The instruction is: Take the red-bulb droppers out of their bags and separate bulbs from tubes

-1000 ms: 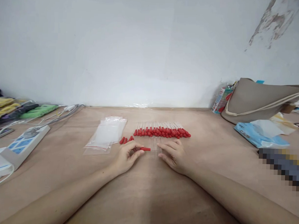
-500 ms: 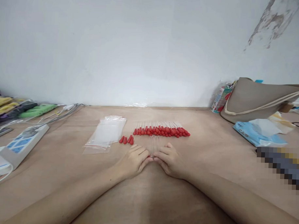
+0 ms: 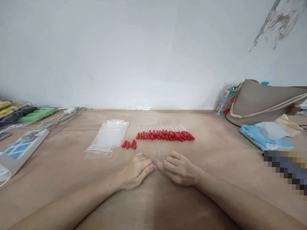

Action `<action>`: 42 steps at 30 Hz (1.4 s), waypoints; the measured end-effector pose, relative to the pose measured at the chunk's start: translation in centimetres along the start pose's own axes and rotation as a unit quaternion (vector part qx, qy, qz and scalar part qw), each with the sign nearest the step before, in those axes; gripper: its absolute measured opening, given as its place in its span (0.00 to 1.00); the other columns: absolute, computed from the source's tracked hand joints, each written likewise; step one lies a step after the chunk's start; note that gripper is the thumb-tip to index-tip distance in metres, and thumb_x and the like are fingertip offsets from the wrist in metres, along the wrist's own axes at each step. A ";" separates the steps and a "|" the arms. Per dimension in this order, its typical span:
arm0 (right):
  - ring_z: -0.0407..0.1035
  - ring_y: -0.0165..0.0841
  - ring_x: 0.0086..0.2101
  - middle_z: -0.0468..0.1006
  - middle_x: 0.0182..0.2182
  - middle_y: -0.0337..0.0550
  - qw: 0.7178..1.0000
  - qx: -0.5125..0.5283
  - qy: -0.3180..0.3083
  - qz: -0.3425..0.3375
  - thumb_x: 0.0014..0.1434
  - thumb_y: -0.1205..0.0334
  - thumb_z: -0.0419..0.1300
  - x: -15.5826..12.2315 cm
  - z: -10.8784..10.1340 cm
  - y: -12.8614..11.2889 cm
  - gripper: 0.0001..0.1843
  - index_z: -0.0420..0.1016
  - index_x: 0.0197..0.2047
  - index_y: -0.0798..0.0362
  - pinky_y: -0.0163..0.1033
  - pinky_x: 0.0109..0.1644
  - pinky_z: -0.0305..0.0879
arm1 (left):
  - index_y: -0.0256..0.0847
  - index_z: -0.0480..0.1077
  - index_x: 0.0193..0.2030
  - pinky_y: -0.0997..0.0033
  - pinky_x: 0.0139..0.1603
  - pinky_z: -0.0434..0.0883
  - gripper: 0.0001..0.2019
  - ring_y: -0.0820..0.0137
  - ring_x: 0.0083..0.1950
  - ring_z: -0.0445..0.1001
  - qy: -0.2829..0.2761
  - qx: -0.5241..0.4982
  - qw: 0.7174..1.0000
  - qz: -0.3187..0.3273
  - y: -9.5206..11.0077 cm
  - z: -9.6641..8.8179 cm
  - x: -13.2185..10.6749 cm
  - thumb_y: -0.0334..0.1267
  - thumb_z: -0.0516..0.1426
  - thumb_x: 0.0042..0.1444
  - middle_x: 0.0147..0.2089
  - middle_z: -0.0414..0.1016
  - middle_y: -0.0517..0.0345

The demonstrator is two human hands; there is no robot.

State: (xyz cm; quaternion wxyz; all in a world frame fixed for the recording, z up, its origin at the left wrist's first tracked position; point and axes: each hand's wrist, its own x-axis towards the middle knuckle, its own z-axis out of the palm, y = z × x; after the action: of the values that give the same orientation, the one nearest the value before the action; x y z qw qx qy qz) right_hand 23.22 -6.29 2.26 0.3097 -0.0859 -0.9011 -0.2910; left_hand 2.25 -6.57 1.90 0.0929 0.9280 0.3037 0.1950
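Left hand [image 3: 137, 169] lies curled on the counter [image 3: 216, 197], thumb pressed to the forefinger in a narrow pinch; whatever it grips is hidden inside the curl. Right hand [image 3: 178, 169] rests just beside it, fingers bent inward, the tips at the near end of the clear tubes [image 3: 158, 151]; whether it pinches one I cannot tell. These tubes lie flat between the hands and the row of red-capped droppers [image 3: 165, 135], which runs sideways farther back; their glass is nearly lost against the wood. Four loose red caps [image 3: 129, 144] sit left of the tubes, beside a stack of clear zip bags [image 3: 108, 138].

Counter is pale brown board, meeting a plain white wall [image 3: 145, 54] with a patch of peeled paint at upper right. A power strip [image 3: 18, 150] with grey cables lies far left, cut by the edge; green and yellow packets [image 3: 35, 113] behind it are blurred. At right a beige bag [image 3: 267, 102] leans over a blue tissue pack [image 3: 263, 139]; a pixelated block [image 3: 287, 170] covers something nearby.
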 end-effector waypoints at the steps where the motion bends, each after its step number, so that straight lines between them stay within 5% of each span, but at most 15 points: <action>1: 0.55 0.27 0.23 0.64 0.22 0.39 1.000 -0.009 0.003 -0.012 0.58 0.73 0.48 0.0 -0.1 0.1 0.10 0.70 0.38 0.63 0.37 0.28 0.50 | 0.39 0.54 0.23 0.70 0.35 0.59 0.18 0.72 0.28 0.59 -0.003 -0.012 1.000 -0.003 0.1 -0.1 0.0 0.39 0.37 0.63 0.23 0.60 0.61; 10: 0.54 0.27 0.24 0.66 0.24 0.39 0.999 -0.024 0.015 -0.033 0.58 0.72 0.48 0.0 -0.9 0.3 0.12 0.70 0.43 0.59 0.38 0.28 0.52 | 0.39 0.51 0.22 0.71 0.35 0.57 0.19 0.74 0.26 0.57 0.000 -0.068 0.998 -0.015 1.2 -1.1 -0.2 0.41 0.35 0.63 0.21 0.56 0.63; 16: 0.55 0.27 0.24 0.65 0.22 0.37 1.000 -0.015 0.026 0.003 0.58 0.72 0.50 -1.0 -0.8 0.7 0.13 0.68 0.46 0.61 0.38 0.32 0.54 | 0.39 0.52 0.21 0.70 0.33 0.57 0.19 0.74 0.24 0.57 0.031 -0.032 0.998 -0.046 0.1 -1.3 -0.8 0.41 0.37 0.63 0.20 0.56 0.63; 19: 0.57 0.28 0.26 0.65 0.21 0.38 0.990 -0.015 0.036 0.138 0.58 0.71 0.51 -2.4 0.0 1.4 0.15 0.66 0.49 0.60 0.38 0.34 0.54 | 0.39 0.55 0.22 0.72 0.29 0.57 0.20 0.73 0.24 0.59 0.102 -0.027 0.985 -0.139 -1.1 -2.8 -1.1 0.42 0.37 0.62 0.21 0.58 0.62; 22: 0.61 0.30 0.28 0.68 0.25 0.42 0.949 -0.009 0.015 0.315 0.58 0.69 0.49 -3.4 1.5 1.9 0.17 0.65 0.51 0.59 0.38 0.36 0.55 | 0.39 0.64 0.33 0.71 0.37 0.62 0.17 0.70 0.34 0.65 0.143 -0.019 0.970 -0.196 -2.9 -4.9 -0.9 0.40 0.37 0.62 0.31 0.66 0.59; 26: 0.65 0.32 0.32 0.72 0.31 0.44 0.912 0.031 -0.026 0.407 0.56 0.69 0.47 -3.5 3.0 1.9 0.15 0.67 0.46 0.57 0.38 0.37 0.56 | 0.40 0.63 0.47 0.69 0.39 0.63 0.15 0.68 0.37 0.67 0.166 0.049 0.950 -0.258 -5.9 -6.2 -0.5 0.40 0.43 0.58 0.36 0.68 0.57; 31: 0.63 0.30 0.26 0.70 0.23 0.40 0.913 0.042 -0.055 0.403 0.55 0.71 0.46 -2.7 3.2 1.6 0.10 0.68 0.29 0.55 0.36 0.32 0.51 | 0.41 0.59 0.45 0.73 0.29 0.61 0.13 0.70 0.28 0.67 0.159 0.086 0.928 -0.325 -8.3 -5.6 -0.7 0.42 0.49 0.54 0.31 0.69 0.61; 35: 0.64 0.31 0.30 0.71 0.26 0.42 0.918 0.045 -0.050 0.390 0.54 0.72 0.48 -2.5 3.4 1.3 0.11 0.70 0.33 0.55 0.36 0.36 0.52 | 0.41 0.62 0.34 0.72 0.30 0.61 0.07 0.67 0.31 0.69 0.116 0.134 0.924 -0.339 -8.6 -5.0 -0.6 0.42 0.49 0.53 0.29 0.71 0.59; 42: 0.64 0.31 0.32 0.71 0.28 0.42 0.918 0.073 -0.074 0.384 0.55 0.67 0.51 -1.8 3.0 0.7 0.08 0.71 0.33 0.55 0.37 0.40 0.52 | 0.41 0.65 0.31 0.70 0.32 0.63 0.12 0.64 0.34 0.72 0.086 0.172 0.919 -0.345 -8.6 -4.5 -0.5 0.46 0.48 0.54 0.29 0.73 0.55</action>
State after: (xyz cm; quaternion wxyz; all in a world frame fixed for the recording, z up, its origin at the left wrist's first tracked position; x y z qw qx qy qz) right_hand 23.33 -3.97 -0.43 0.3356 -0.4235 -0.8380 -0.0763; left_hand -4.49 0.23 3.38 -0.0334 0.7471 0.6404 0.1750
